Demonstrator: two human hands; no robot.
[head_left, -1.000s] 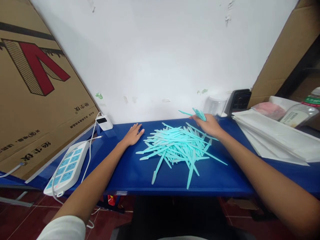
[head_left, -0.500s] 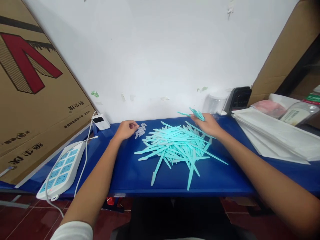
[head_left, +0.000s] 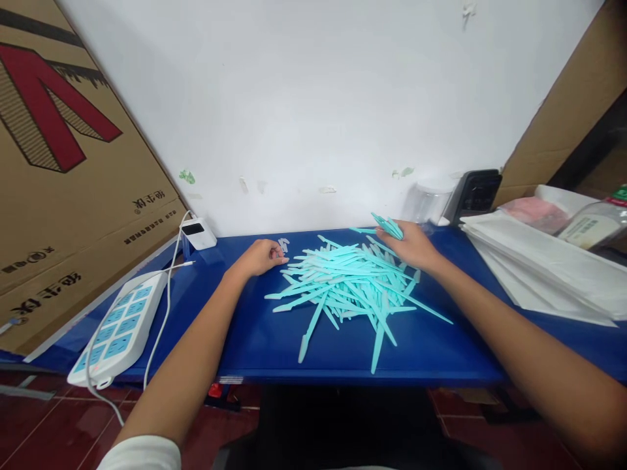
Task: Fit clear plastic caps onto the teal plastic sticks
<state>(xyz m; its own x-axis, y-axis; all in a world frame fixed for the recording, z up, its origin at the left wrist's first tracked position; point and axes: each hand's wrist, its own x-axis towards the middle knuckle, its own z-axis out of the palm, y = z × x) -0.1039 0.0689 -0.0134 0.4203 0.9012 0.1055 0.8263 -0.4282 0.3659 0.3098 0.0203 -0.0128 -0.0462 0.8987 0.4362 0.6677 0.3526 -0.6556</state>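
One pile of turquoise sticks [head_left: 345, 277], loose on a blue table [head_left: 435, 354].
Left of the pile: left hand [head_left: 258, 257], fingers half curled at small clear pieces [head_left: 283, 244], any hold unclear; these best gathered with fingertips low to the table. Far right of the pile: right hand [head_left: 411, 244], closed round a stick bundle [head_left: 390, 226], best held snug, clear of the pile.

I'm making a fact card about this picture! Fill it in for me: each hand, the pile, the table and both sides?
Left hand: curled beside small clear pieces; grip unclear
Right hand: holding a bunch of turquoise sticks
Pile: many crisscrossed turquoise sticks, possibly eyebrow razors
Table: blue
Left side: white power strip
Right side: white sheets, clear jar
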